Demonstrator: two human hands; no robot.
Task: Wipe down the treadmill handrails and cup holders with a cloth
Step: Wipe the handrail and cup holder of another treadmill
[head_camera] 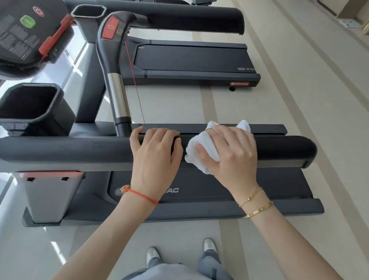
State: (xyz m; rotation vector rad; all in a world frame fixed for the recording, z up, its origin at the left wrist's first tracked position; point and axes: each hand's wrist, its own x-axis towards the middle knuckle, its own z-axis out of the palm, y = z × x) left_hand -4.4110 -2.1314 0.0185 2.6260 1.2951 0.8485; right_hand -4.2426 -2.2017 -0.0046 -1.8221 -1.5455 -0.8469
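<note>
Fingers (213,135) of the right hand (230,150) curl over a bunched white cloth (196,152), thumb pinning it from the near side, so the fabric wraps the padded handrail (72,150) of the nearest treadmill and takes in its top and front face together. Just beside it, the left hand (155,155) grips the same rail bare, fingers hooked over the far edge, apparently to steady the person's lean while the other hand scrubs. The cloth sits between that hand and the rail's rounded free end (307,150), which suggests the stretch towards the tip is the part being worked; whether the fabric is damp cannot be told from this angle. A red cord bracelet (143,196) circles the left wrist and gold bracelets (256,204) the right. Further out, a square black cup holder (29,106) stands open at the left, beside the console (18,34) with its green and red buttons; it looks untouched and would have to be reached past the upright chrome grip (117,97), from which a thin red safety cord (134,77) hangs close to the wiping path and could snag the cloth. Below the rail lies the running belt deck (283,188). A second treadmill (192,59) stands behind on the pale floor (310,82), and the person's grey-white shoes (153,256) are planted beside the machine.
</note>
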